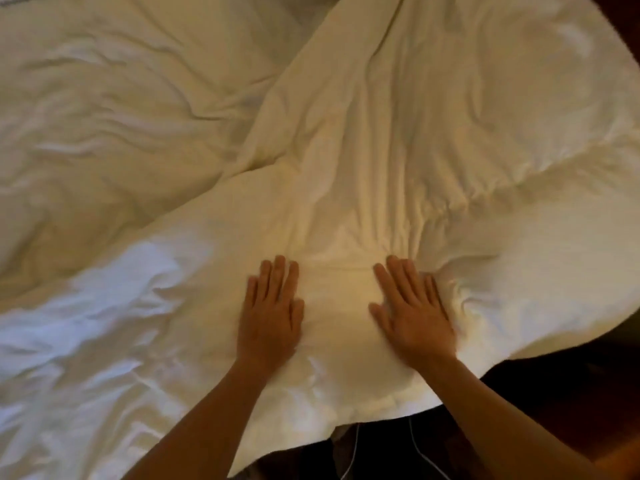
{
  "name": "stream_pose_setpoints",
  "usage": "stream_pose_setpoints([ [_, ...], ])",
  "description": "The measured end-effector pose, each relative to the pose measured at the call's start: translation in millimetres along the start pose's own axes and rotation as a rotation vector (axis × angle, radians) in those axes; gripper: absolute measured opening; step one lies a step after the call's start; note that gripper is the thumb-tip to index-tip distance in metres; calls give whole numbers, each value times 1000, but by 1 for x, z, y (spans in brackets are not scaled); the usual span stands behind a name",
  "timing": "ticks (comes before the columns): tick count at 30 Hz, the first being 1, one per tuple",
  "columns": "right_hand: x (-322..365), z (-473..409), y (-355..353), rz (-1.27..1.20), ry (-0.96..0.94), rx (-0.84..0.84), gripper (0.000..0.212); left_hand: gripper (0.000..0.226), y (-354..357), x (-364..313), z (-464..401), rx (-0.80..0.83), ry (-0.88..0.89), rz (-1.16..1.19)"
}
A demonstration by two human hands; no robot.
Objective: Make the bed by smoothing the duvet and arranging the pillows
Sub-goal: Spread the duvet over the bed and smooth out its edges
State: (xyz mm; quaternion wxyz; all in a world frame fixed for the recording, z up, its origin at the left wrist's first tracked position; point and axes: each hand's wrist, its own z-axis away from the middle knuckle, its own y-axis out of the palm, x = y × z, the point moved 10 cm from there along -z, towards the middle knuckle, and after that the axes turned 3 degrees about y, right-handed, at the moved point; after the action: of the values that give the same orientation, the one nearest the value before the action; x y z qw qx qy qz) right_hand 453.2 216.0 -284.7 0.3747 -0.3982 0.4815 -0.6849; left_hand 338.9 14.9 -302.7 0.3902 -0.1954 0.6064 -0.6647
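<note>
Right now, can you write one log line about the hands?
left hand: flat on duvet | right hand: flat on duvet | duvet: wrinkled | pillows: not visible

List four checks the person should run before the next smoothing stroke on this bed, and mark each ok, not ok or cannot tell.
1. Left hand flat on the duvet, fingers straight: ok.
2. Right hand flat on the duvet: ok.
3. Duvet ahead of the hands free of wrinkles: not ok, a bunch of creases fans out beyond the right hand.
4. Near edge of the duvet hanging evenly: not ok, it runs slanted and wavy.
5. Pillows in place: cannot tell, none in view.
</note>
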Motion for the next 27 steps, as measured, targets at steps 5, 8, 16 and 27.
stream_pose_setpoints([
  [5, -17, 7, -5, -15, 392, -28, 72, 63, -9, 89, 50, -50, -310, -46],
  [8, 42, 2, -6, -173, 388, 14, 74, 64, -14, 108, 88, -74, -415, 14],
  [16, 84, 35, 39, 80, 319, 144, 65, 61, -1, 93, 167, -25, -230, 13],
  [27, 232, -74, -72, -199, -60, -22, 66, 43, -160, 173, 61, -399, -332, 247],
])
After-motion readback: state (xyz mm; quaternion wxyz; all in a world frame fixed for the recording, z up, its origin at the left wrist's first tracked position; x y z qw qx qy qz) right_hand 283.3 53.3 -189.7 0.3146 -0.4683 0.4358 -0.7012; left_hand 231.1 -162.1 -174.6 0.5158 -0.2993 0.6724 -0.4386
